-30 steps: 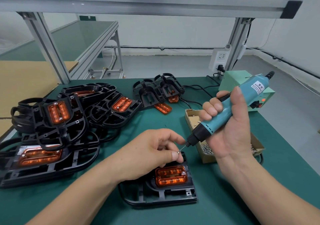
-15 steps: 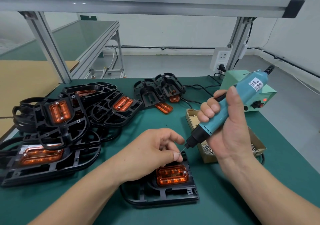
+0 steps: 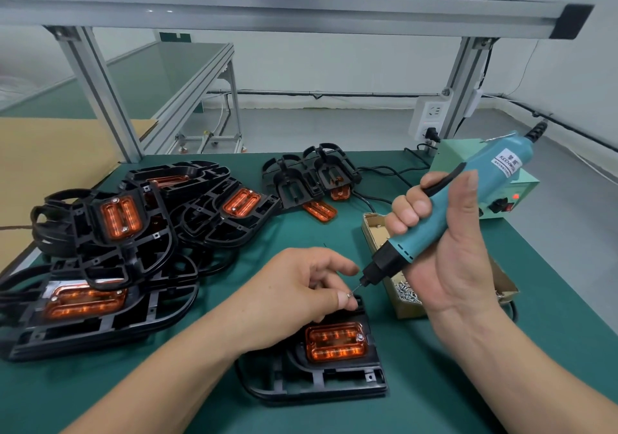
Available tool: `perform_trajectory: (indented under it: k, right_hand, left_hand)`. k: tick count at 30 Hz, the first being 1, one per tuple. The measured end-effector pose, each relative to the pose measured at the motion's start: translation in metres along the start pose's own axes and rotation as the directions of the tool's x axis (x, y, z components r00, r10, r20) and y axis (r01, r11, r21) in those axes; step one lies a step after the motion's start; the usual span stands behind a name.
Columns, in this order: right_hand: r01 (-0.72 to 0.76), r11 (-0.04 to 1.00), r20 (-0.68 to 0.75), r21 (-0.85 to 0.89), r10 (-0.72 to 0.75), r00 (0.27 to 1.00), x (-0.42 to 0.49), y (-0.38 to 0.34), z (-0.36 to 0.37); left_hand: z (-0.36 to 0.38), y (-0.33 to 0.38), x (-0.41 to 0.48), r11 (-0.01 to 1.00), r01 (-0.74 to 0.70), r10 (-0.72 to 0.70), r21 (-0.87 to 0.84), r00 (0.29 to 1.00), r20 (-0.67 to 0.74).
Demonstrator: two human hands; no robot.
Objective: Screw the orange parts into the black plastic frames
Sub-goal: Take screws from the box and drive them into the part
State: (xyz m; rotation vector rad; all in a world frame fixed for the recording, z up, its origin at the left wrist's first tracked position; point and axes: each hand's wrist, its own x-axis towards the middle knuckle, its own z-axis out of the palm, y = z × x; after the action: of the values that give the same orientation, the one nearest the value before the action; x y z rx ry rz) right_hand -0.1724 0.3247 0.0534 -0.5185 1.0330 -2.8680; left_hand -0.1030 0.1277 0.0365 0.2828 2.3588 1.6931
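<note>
A black plastic frame [image 3: 321,380] lies on the green mat in front of me with an orange part [image 3: 336,341] seated in it; one screw shows at the part's right end. My left hand [image 3: 301,289] hovers above the frame's far edge and pinches a small screw [image 3: 350,294] between thumb and fingers. My right hand [image 3: 444,249] grips a teal electric screwdriver [image 3: 444,212], tilted, with its bit tip touching that screw.
A pile of black frames with orange parts [image 3: 113,233] covers the left of the mat. More frames [image 3: 311,176] and loose orange parts [image 3: 319,210] lie at the back. A cardboard box of screws [image 3: 404,293] sits under my right hand; a green power unit [image 3: 501,196] stands behind.
Both hands have stayed almost still; the screwdriver bit remains at the screw held by my left fingers.
</note>
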Motion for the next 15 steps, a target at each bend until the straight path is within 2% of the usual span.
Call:
perform_trajectory:
  k: [3, 7, 15]
  right_hand:
    - [0.007, 1.0, -0.086, 0.021, -0.005, 0.996, 0.0021, 0.0004, -0.0008]
    - [0.013, 1.0, -0.126, 0.028, -0.009, 0.992, 0.0041, 0.0008, -0.0031]
    - [0.02, 1.0, -0.172, -0.001, -0.02, 0.985, 0.005, 0.0064, -0.0075]
  left_hand:
    - [0.0005, -0.001, 0.0009, 0.999, -0.021, 0.02, -0.029, 0.998, -0.062]
    - [0.0008, -0.0029, 0.0018, 0.997, -0.049, 0.042, -0.051, 0.991, -0.124]
    - [0.001, -0.0063, 0.0034, 0.997, -0.046, 0.038, -0.06, 0.99, -0.136]
